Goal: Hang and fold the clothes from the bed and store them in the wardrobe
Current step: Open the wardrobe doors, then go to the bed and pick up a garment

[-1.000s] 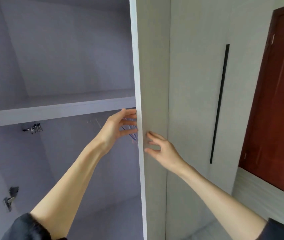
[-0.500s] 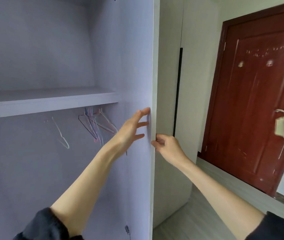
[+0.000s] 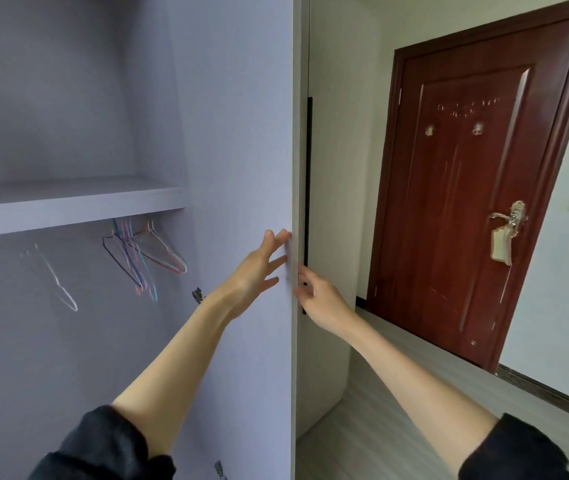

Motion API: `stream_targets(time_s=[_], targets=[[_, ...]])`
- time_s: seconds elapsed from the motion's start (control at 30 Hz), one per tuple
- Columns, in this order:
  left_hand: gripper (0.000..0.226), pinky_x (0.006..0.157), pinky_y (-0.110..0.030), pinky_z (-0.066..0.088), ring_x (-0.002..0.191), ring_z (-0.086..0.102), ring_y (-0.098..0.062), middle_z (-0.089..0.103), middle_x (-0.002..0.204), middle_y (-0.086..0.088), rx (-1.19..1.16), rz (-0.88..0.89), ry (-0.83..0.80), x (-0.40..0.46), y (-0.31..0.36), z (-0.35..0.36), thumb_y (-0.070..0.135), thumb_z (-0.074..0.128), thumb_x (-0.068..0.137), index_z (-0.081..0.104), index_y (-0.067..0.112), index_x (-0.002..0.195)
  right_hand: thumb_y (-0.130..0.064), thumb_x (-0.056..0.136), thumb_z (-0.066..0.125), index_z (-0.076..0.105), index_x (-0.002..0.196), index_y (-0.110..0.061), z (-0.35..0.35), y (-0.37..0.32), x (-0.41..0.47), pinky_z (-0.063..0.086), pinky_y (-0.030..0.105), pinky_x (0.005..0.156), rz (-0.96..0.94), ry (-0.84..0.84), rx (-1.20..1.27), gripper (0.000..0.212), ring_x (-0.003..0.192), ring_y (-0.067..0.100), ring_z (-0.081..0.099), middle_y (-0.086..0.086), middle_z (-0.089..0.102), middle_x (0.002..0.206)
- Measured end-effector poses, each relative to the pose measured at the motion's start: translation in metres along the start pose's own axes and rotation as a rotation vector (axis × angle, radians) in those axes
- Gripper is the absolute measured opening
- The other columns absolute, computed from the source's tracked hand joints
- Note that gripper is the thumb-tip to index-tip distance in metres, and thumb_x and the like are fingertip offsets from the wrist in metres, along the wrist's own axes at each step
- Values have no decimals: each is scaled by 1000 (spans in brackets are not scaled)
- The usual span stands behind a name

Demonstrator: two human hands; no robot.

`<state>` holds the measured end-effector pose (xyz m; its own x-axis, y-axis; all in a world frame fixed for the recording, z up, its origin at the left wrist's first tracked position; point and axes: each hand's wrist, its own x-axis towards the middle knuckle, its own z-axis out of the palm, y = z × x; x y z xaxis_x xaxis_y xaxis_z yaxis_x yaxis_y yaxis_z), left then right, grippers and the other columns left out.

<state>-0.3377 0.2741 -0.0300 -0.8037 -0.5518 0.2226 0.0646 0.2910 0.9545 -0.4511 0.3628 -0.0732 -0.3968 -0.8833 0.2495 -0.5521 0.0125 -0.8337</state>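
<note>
Wardrobe door (image 3: pixel 241 133), lilac on its inner face, stands open edge-on, and both hands are at its free edge. The left hand (image 3: pixel 259 268) lies flat against the inner face with fingers straight and spread, fingertips reaching the edge. The right hand (image 3: pixel 317 296) is at the same edge from the outer side, fingers curled toward it; whether they actually pinch the edge I cannot tell. Inside the wardrobe, a shelf (image 3: pixel 68 206) spans the upper part, and under its right end hangs a cluster of coloured wire hangers (image 3: pixel 144 254), with a single white hanger (image 3: pixel 54 278) further left. No clothes or bed are in view. Beyond the wardrobe stands a red-brown room door (image 3: pixel 466 202) with a metal lever handle (image 3: pixel 510 216).
</note>
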Motion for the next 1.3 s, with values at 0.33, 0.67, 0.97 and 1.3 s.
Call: stream_targets(time_s=[0.33, 0.67, 0.97, 1.3], targets=[[56, 108, -35, 27, 138, 30, -11, 24, 152, 16, 67, -29, -53, 16, -2, 10, 56, 12, 98, 26, 32, 147, -18, 101, 37, 5, 151, -28, -3, 13, 1, 23, 33, 116, 109, -38, -71, 60, 142, 17, 25, -5, 19, 156], [24, 100, -33, 44, 117, 52, -12, 56, 127, 5, 61, 6, -119, -20, -58, 16, 32, 44, 99, 51, 31, 122, -16, 100, 40, 29, 146, -20, 16, 48, -64, 33, 22, 101, 303, 204, -158, 48, 128, 16, 44, 1, 45, 143], [21, 89, -27, 48, 102, 58, -12, 63, 109, 2, 24, 21, -478, -82, -88, 116, 14, 45, 99, 57, 21, 114, -1, 97, 38, 47, 132, -4, 11, 62, -214, 46, 23, 81, 562, 491, -31, 36, 106, 30, 61, 18, 64, 117], [24, 83, -26, 48, 93, 59, -10, 63, 95, 9, 37, 70, -1072, -202, -67, 332, 7, 43, 98, 60, 23, 102, -7, 99, 40, 53, 125, -4, -23, 59, -465, 43, 10, 64, 874, 964, 57, 29, 80, 18, 57, 20, 67, 107]])
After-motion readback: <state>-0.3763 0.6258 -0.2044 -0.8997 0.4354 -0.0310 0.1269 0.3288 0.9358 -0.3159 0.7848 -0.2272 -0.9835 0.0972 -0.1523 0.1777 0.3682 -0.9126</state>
